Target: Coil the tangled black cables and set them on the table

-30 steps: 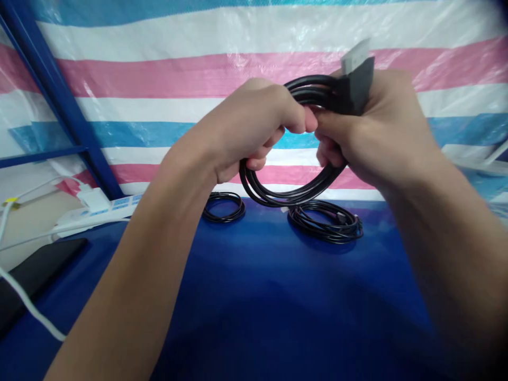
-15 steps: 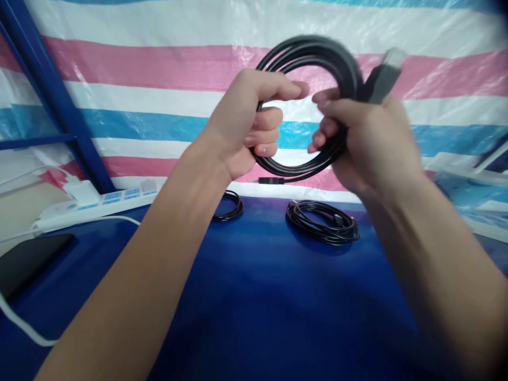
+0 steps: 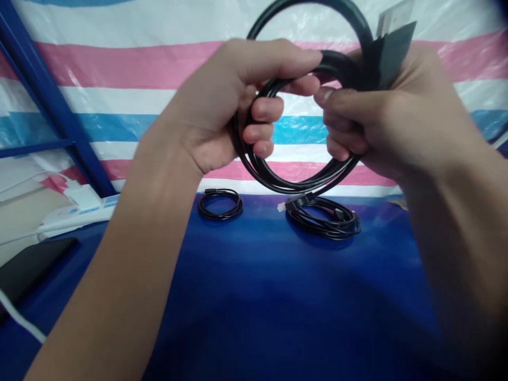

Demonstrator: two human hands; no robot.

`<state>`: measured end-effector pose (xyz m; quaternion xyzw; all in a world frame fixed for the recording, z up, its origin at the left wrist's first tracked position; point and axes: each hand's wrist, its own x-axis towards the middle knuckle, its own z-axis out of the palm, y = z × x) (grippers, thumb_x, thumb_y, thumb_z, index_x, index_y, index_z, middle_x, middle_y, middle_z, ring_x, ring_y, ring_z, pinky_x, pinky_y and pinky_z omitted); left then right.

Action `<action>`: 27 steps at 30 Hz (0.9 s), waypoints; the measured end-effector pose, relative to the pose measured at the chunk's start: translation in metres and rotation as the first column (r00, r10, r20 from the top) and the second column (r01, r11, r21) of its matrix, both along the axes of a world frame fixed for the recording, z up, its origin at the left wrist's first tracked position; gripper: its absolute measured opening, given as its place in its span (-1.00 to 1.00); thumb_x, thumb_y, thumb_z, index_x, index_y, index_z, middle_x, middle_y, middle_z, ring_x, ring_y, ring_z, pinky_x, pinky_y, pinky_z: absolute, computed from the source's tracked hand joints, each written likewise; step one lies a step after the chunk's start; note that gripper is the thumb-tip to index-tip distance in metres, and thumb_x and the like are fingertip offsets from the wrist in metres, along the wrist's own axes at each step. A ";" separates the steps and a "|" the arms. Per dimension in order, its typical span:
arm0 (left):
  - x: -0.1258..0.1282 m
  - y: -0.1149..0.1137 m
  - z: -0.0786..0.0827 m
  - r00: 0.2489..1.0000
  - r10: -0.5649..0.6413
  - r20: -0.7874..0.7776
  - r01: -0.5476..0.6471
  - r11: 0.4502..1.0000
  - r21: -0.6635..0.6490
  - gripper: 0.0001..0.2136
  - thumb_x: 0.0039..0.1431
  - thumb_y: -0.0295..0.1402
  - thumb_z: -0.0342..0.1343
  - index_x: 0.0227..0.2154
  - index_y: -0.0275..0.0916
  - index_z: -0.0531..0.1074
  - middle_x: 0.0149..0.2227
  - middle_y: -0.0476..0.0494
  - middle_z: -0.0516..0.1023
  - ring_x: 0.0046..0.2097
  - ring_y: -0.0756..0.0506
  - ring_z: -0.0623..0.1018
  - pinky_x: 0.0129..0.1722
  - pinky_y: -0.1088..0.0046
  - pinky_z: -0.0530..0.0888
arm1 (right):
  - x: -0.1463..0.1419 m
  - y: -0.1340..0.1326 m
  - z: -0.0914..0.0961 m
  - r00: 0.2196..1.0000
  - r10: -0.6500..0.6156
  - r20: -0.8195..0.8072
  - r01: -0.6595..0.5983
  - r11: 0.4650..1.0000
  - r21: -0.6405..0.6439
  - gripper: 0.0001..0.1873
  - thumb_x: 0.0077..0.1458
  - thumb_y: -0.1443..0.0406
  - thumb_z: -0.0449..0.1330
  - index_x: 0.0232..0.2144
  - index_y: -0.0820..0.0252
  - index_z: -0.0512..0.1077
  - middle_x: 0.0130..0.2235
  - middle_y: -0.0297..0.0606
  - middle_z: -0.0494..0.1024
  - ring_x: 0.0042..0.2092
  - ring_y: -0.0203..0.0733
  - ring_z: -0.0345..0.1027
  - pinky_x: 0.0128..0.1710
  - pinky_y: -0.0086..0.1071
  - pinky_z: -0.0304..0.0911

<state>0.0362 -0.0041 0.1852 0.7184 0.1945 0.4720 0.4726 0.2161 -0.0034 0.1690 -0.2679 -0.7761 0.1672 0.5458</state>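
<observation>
A black cable (image 3: 278, 183), wound into a loose ring, is held up in the air between two hands, above the far edge of the worktop (image 3: 278, 296). The left hand (image 3: 257, 100) pinches a thick strand at the inner side of the ring between thumb and forefinger, its other fingers curled around the left side. The right hand (image 3: 377, 114) is closed around the right side, thumb laid across the strands and pointing toward the left hand; the two thumbs are near each other but apart. A broad dark plug (image 3: 397, 55) with a pale tip rises above the right thumb. At the bottom of the ring a smaller plug (image 3: 298, 201) hangs down, overlapping in view a larger cable coil (image 3: 329, 233) that lies near the worktop's far edge; whether they touch cannot be told. A smaller cable coil (image 3: 220, 215) lies to its left, well apart, also near that edge. Toward the worktop's left edge are a white power strip (image 3: 75, 218) with an adapter (image 3: 85, 197) plugged in, and a flat black object (image 3: 35, 259). A striped sheet (image 3: 159, 69) hangs behind.
</observation>
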 end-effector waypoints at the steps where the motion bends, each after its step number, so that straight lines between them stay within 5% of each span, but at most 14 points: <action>1: 0.004 0.001 -0.001 1.000 0.003 0.012 -0.003 0.999 -0.032 -0.77 0.24 -0.35 0.00 -0.45 -0.36 0.43 -0.71 0.12 0.01 -0.72 0.20 0.12 -0.70 0.72 0.10 | 0.003 0.002 0.001 1.000 -0.017 0.006 0.017 1.000 -0.003 -0.82 0.00 0.51 0.16 -0.55 0.21 0.34 -0.66 -0.45 0.13 -0.68 -0.41 -0.02 -0.72 -0.44 0.04; 5: 0.015 0.008 -0.004 0.988 0.090 0.122 -0.066 0.980 -0.189 -0.48 0.26 0.03 -0.24 -0.58 -0.28 0.31 -0.74 0.14 -0.15 -0.77 0.16 -0.07 -0.81 0.63 -0.06 | 0.006 0.016 0.000 0.992 -0.020 -0.124 0.003 0.991 -0.136 -0.88 -0.02 0.49 0.21 -0.52 0.24 0.41 -0.60 -0.37 0.26 -0.63 -0.36 0.13 -0.69 -0.43 0.11; 9: 0.019 0.010 -0.004 0.962 0.175 0.207 -0.131 0.968 -0.213 -0.57 0.32 -0.17 -0.26 -0.66 -0.22 0.09 -0.76 0.13 -0.17 -0.76 0.13 -0.09 -0.80 0.58 -0.08 | -0.001 0.029 -0.009 0.934 0.027 -0.355 -0.129 0.955 -0.268 -0.87 0.02 0.45 0.20 -0.53 0.24 0.39 -0.60 -0.37 0.25 -0.63 -0.32 0.18 -0.65 -0.42 0.16; 13: 0.023 0.012 -0.007 0.941 0.237 0.241 -0.177 0.953 -0.246 -0.59 0.26 -0.20 -0.12 -0.68 -0.20 0.03 -0.77 0.15 -0.18 -0.77 0.13 -0.11 -0.81 0.57 -0.10 | -0.006 0.032 -0.012 0.878 0.058 -0.475 -0.300 0.840 -0.451 -0.83 0.15 0.40 0.12 -0.49 0.29 0.39 -0.65 -0.42 0.21 -0.63 -0.36 0.18 -0.58 -0.47 0.22; 18: 0.029 0.018 -0.012 0.863 0.320 0.390 -0.205 0.929 -0.307 -0.58 0.25 -0.19 -0.12 -0.69 -0.20 0.00 -0.78 0.16 -0.18 -0.78 0.13 -0.12 -0.82 0.57 -0.08 | -0.004 0.032 -0.012 0.821 0.179 -0.542 -0.470 0.751 -0.465 -0.72 0.26 0.38 0.03 -0.48 0.32 0.39 -0.65 -0.45 0.21 -0.61 -0.43 0.21 -0.48 -0.53 0.27; 22: 0.029 0.021 -0.014 0.850 0.296 0.435 -0.164 0.935 -0.315 -0.53 0.25 -0.07 -0.15 -0.70 -0.19 -0.05 -0.78 0.15 -0.20 -0.78 0.14 -0.12 -0.83 0.56 -0.07 | -0.005 0.029 -0.010 0.776 0.268 -0.571 -0.539 0.752 -0.380 -0.74 0.29 0.33 0.03 -0.42 0.28 0.41 -0.69 -0.51 0.10 -0.66 -0.44 0.10 -0.49 -0.49 0.27; 27: 0.026 0.020 -0.014 0.921 0.167 0.351 -0.059 0.952 -0.300 -0.49 0.25 -0.01 -0.18 -0.69 -0.17 -0.17 -0.77 0.14 -0.25 -0.79 0.13 -0.08 -0.83 0.59 -0.03 | -0.003 0.025 -0.009 0.894 0.150 -0.423 -0.341 0.840 -0.422 -0.74 0.25 0.33 0.05 -0.46 0.25 0.41 -0.76 -0.52 0.03 -0.72 -0.43 0.00 -0.56 -0.51 0.19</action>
